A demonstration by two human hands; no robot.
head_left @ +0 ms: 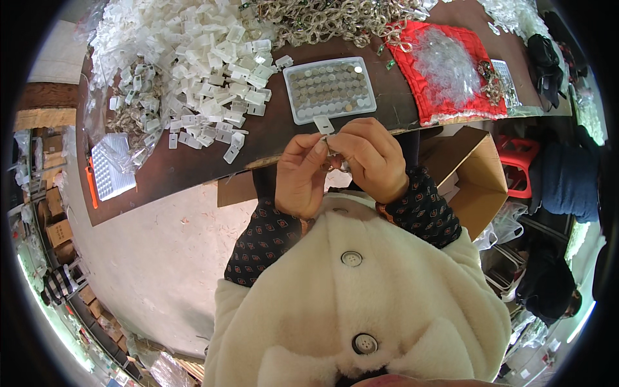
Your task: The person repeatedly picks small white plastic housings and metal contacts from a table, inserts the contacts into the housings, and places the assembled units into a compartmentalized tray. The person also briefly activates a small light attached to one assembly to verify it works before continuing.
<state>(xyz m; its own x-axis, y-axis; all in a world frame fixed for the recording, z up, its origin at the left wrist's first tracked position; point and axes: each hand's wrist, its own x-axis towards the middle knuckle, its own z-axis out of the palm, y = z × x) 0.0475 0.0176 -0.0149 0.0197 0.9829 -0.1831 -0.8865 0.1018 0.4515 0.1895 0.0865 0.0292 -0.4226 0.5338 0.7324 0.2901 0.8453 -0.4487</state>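
My left hand (302, 173) and my right hand (373, 155) meet at the table's near edge, fingertips pinched together. Between them, a small white plastic case (324, 124) sticks up from the fingers. Something thin and shiny, perhaps wire, shows below the fingertips, mostly hidden by them. Just beyond the hands lies a shallow translucent tray (289, 97) with rows of small round silvery discs that look like button cells. To its left spreads a big heap of similar white plastic cases (219, 80).
Coiled clear wire strings (329, 22) pile up at the back. On the right, a red quilted cloth (405, 77) carries a tangle of clear strands (448, 64). An orange-handled tool (92, 187) lies at the left edge. An open cardboard box (480, 174) and a red stool (517, 155) stand at right.
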